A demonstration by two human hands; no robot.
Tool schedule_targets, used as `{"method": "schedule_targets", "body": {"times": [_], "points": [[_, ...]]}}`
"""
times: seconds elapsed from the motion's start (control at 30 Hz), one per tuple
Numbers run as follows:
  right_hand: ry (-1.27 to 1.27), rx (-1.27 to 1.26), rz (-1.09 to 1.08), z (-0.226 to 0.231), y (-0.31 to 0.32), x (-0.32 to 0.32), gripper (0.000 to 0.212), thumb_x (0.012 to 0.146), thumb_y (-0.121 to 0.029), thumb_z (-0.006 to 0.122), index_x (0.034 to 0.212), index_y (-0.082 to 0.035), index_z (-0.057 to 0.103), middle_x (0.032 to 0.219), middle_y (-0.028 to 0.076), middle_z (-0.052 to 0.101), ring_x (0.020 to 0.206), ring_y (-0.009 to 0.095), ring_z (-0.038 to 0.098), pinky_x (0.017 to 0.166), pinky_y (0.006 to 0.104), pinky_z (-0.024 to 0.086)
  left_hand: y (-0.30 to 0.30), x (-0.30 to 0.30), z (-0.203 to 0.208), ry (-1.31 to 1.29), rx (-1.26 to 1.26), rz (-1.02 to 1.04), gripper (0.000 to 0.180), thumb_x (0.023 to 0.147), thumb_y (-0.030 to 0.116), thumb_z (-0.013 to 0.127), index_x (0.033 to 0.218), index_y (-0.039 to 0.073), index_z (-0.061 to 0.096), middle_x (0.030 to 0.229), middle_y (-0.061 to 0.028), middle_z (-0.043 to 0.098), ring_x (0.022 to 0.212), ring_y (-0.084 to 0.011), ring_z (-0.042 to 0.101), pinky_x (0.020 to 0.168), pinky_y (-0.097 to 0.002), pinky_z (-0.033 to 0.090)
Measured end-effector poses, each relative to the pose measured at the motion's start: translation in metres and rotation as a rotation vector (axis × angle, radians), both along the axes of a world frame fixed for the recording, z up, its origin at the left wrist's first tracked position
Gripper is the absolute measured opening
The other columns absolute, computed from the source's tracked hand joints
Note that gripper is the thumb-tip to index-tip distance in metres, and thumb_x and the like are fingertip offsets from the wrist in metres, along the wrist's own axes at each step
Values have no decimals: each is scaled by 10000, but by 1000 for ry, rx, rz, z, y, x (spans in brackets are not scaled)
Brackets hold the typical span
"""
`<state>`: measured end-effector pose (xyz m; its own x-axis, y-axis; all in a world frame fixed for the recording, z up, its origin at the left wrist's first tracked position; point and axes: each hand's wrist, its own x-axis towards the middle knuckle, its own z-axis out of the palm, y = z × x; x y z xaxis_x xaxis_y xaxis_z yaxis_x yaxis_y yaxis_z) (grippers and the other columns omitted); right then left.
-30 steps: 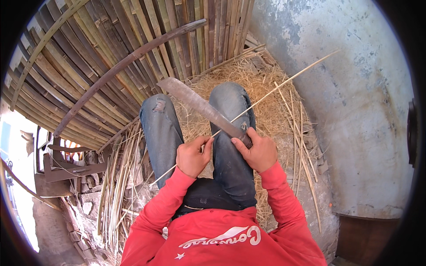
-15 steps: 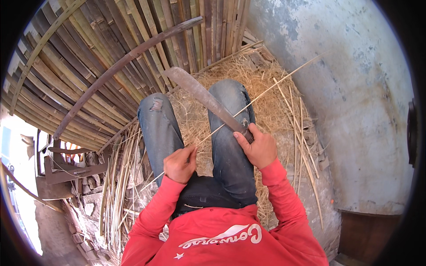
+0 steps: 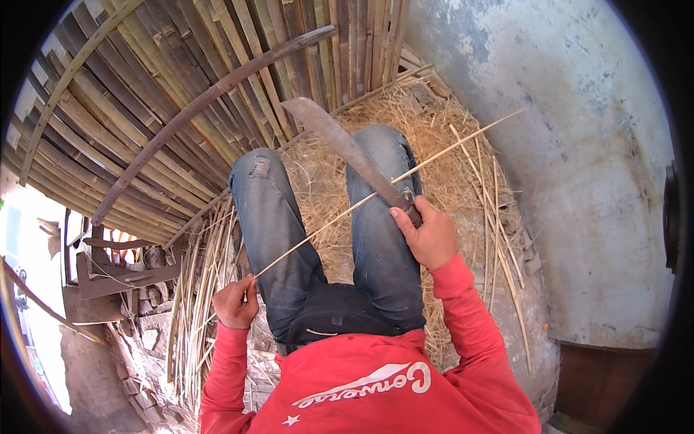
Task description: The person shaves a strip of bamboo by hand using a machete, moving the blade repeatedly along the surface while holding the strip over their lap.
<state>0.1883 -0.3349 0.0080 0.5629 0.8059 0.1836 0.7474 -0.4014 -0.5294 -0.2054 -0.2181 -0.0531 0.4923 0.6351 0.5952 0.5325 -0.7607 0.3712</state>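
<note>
My left hand pinches the near end of a long thin bamboo strip, out beside my left thigh. The strip slants up to the right across both legs, its far end pointing at the wall. By its handle my right hand grips a machete over my right knee. The broad, dull blade reaches up and left, crossing the strip close to the handle. Whether the strip runs over or under the blade is hard to make out. Jeans cover my bent legs beneath both things.
Fine shavings litter the floor between and beyond my knees. Thin strips lie in a bundle at left, and several more lie at right. A slatted bamboo panel stands at upper left; a grey-blue wall rises at right.
My left hand has drawn back down and left with the strip, whose far end has pulled in from the wall. The machete and right hand have shifted only slightly.
</note>
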Motion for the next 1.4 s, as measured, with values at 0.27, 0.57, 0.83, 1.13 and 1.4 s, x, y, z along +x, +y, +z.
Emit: {"method": "schedule_targets", "body": {"times": [0.27,0.57,0.83,1.13,1.4], "points": [[-25,3,45,3,-3,0,559,941,-647,610,893,-91,592,641,211,636,635,459,654,553,553,488,-5,57,7,-130,-140,-28,122,825,-8,793,936,29,761,725,-124,704,543,-259,647,502,-340,480],[-88,-22,70,4,-1,-1,551,937,-646,616,904,-96,592,625,224,628,621,462,655,544,555,492,0,161,38,-296,-846,-220,135,971,78,697,959,-49,741,736,-78,742,647,-104,687,571,-261,509],[-66,-38,88,9,-1,0,550,934,-643,622,901,-95,582,622,225,625,619,457,657,541,549,493,40,206,40,-378,-1588,-467,220,993,159,677,1001,-54,733,743,-47,702,483,-61,511,447,-222,359],[-72,-70,80,15,1,-3,505,925,-583,678,868,-89,592,628,200,616,621,447,645,542,522,469,34,207,34,-409,-1606,-470,209,1002,161,662,1017,-33,737,740,-29,660,451,-41,435,422,-230,290],[-104,-76,75,17,-2,-4,504,918,-612,669,962,-110,642,622,193,622,612,440,649,537,528,473,22,171,42,-369,-1548,-363,230,988,171,711,1053,-45,754,707,-1,645,468,-18,420,429,-219,283]]}}
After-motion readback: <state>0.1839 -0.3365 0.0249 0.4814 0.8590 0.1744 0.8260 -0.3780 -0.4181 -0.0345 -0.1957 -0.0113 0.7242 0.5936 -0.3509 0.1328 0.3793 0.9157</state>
